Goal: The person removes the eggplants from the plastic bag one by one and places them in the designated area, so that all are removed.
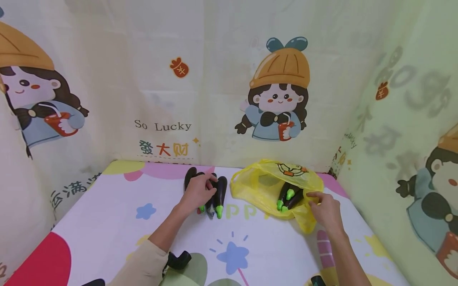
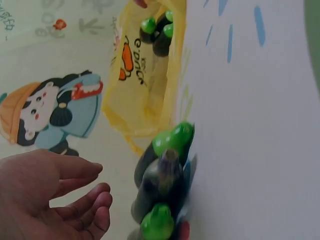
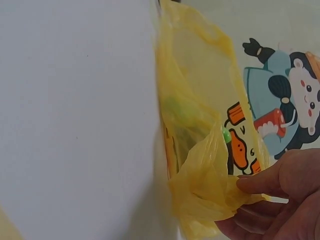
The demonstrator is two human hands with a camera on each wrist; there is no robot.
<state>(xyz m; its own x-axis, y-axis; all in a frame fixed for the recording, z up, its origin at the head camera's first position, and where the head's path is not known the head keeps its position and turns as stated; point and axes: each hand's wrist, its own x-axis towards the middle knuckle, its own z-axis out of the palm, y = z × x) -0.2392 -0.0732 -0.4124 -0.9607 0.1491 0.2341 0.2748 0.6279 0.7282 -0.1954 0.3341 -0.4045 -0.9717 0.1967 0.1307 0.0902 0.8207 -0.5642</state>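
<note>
Several dark toy eggplants (image 1: 221,194) with mostly green stem ends lie side by side near the back of the table; one has a dull greyish stem (image 2: 169,167). My left hand (image 1: 198,192) hovers over this group. In the left wrist view its fingers (image 2: 82,172) are loosely bent with nothing between them, apart from the eggplants. To the right lies a yellow plastic bag (image 1: 250,183), its mouth facing me, with more eggplants (image 1: 295,200) inside. My right hand (image 1: 327,210) pinches the bag's right edge between thumb and fingers; the right wrist view shows crumpled plastic (image 3: 205,187) there.
A white table mat (image 1: 118,214) with coloured prints covers the table. Printed curtains (image 1: 214,99) stand close behind it and on both sides. Black camera gear (image 1: 179,260) sits at my left wrist, and a dark object (image 1: 94,282) shows at the bottom left edge.
</note>
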